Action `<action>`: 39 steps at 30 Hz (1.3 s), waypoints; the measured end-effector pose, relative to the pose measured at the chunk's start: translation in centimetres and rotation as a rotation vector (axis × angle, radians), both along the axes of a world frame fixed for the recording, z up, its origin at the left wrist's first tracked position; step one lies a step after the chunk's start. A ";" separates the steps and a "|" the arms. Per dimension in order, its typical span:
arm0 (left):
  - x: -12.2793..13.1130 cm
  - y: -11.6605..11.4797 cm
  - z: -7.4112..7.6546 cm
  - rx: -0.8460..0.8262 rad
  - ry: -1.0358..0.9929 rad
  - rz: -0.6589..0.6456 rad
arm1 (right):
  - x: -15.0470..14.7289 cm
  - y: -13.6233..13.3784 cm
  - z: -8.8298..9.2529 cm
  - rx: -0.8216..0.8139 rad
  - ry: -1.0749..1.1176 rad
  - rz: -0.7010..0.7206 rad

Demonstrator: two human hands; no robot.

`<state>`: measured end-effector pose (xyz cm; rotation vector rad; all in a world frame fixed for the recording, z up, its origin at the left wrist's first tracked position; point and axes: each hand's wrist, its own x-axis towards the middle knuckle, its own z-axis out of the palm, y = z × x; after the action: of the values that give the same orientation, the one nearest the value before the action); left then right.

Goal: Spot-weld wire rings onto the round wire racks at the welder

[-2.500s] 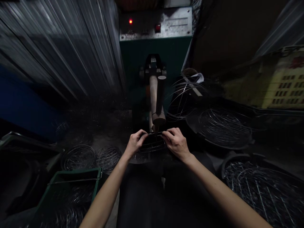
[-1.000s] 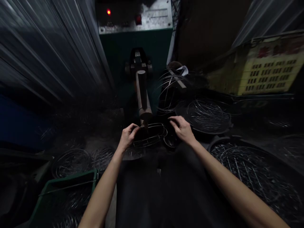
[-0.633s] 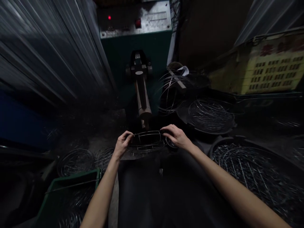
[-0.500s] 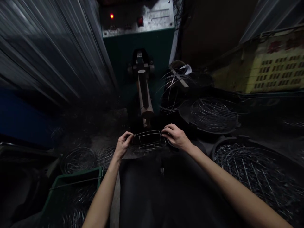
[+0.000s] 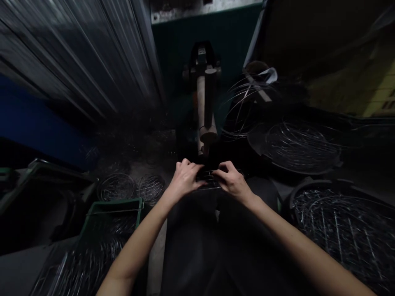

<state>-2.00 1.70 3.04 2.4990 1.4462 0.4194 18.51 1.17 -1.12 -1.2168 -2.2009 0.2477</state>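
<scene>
Low in front of the machine's rod-shaped arm (image 5: 206, 111), a thin wire frame (image 5: 210, 179) lies between my two hands, above the dark apron on my lap. My left hand (image 5: 186, 177) is at the frame's left side, thumb and fingers apart, with the wires between them. My right hand (image 5: 231, 179) pinches at the frame's right part, fingertips together on a wire. Shadow and fingers hide much of the frame.
A green crate (image 5: 112, 203) with wire pieces stands at lower left, beside wire coils (image 5: 117, 187). On the right are a round tray of wires (image 5: 302, 148) and a large tub (image 5: 293, 201) of metal pieces. The green machine body (image 5: 175, 49) rises ahead.
The view has tilted down and shifted left. My left hand has moved inward, nearer my right hand, and its fingers have spread. The wire frame sits lower and flatter between them.
</scene>
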 end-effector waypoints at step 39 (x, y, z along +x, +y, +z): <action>0.1 4.3 2.6 -0.081 0.004 0.076 | -0.3 4.4 3.4 0.048 0.048 0.052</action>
<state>-1.89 5.99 5.68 2.3893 1.5315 0.3615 18.19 5.60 2.30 -1.1174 -2.1866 0.2408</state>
